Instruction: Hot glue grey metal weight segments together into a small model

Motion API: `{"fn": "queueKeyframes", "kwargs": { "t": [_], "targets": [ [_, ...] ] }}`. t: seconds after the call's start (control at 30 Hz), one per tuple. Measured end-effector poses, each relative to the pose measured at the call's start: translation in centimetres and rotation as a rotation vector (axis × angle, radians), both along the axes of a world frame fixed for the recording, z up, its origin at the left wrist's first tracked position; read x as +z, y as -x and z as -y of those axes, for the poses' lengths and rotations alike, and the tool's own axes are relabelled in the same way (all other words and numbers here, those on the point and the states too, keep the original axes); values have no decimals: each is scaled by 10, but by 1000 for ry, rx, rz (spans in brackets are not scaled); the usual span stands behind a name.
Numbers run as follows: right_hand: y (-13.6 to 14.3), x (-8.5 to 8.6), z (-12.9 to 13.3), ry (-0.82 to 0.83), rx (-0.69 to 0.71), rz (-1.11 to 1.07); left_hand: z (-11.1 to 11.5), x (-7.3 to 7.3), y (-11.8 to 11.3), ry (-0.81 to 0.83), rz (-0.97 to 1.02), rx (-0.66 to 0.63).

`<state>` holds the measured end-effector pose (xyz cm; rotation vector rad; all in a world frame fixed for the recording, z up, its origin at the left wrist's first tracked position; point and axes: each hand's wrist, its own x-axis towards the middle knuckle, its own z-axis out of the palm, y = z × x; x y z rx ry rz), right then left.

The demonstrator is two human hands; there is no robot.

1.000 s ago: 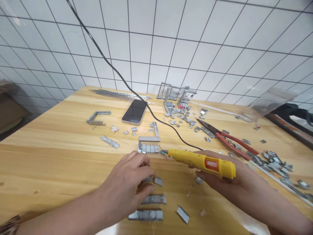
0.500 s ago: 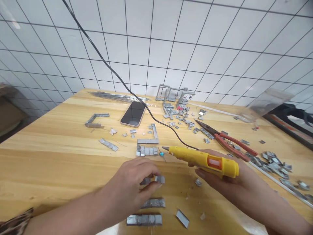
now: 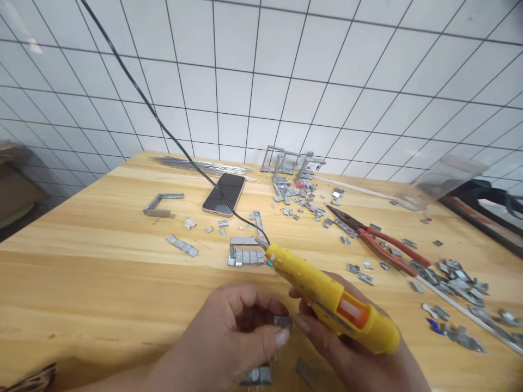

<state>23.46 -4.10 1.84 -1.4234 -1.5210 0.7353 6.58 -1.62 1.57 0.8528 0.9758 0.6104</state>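
Note:
My right hand [image 3: 339,337] is wrapped round a yellow hot glue gun [image 3: 327,294], its metal nozzle pointing up and to the left. Between the thumb and fingers of my left hand [image 3: 241,332] is a small grey metal piece [image 3: 283,321]; the fingers hide part of it. The fingertips of my right hand come close to that piece, and I cannot tell if they touch it. Just beyond my hands lies a bent metal assembly [image 3: 247,257] with a row of small plates. Below my left hand a metal strip [image 3: 261,375] is partly covered.
Red-handled pliers [image 3: 392,250] lie on the right among scattered metal bits [image 3: 461,280]. A phone [image 3: 224,195] rests toward the back, the black cord [image 3: 163,128] crossing over it. Small metal frames [image 3: 286,163] stand near the tiled wall. A C-shaped metal piece [image 3: 157,206] lies left.
My left hand has moved right and nearer with the metal piece. My right hand has brought the glue gun left and down, turning its nozzle more upward. The hands are now close together.

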Motion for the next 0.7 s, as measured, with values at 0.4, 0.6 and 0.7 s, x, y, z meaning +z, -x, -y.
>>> {"fn": "queueKeyframes", "kwargs": {
  "t": [0.4,0.6,0.7],
  "targets": [
    [13,-4,5,49,-5,-152,6,-4,2,-34,302,81],
    [12,-2,5,83,-4,-106,4,-2,3,-111,325,78],
    [10,-2,2,47,-50,-134,2,-7,6,-235,167,68]
  ]
}}
